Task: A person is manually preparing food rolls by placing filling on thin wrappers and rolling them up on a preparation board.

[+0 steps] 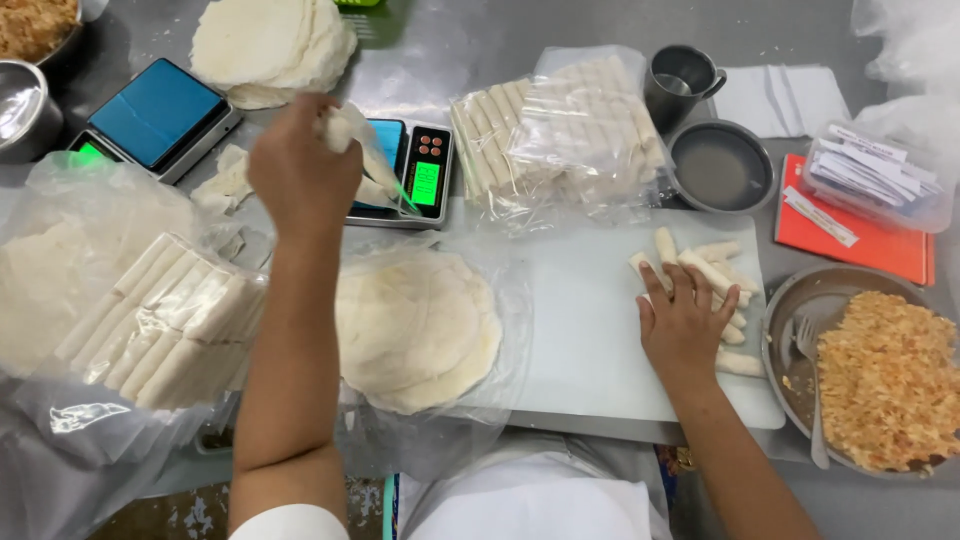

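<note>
The left hand [295,165] is lifted over the small digital scale with the green lit display [412,172], and its grip is closed on a pale rolled pastry stick [352,135], which hangs just above the scale's platform. The right hand [685,322] lies flat, fingers spread and holding nothing, on the loose pile of the same pale rolls [700,265] at the right end of the white plastic cutting board [590,330] on the grey steel bench [440,45]. To weigh well, I think the roll should be put down softly in the middle of the platform, not over the edge and not covering the display, and the hand should let go fully before the number is read. The right hand does well to keep the pile together, so the rolls do not slide toward the round metal tray of orange shredded filling [885,375] beside the board. The stack of thin round white wrappers [415,330] lies between the two arms, on clear plastic.
</note>
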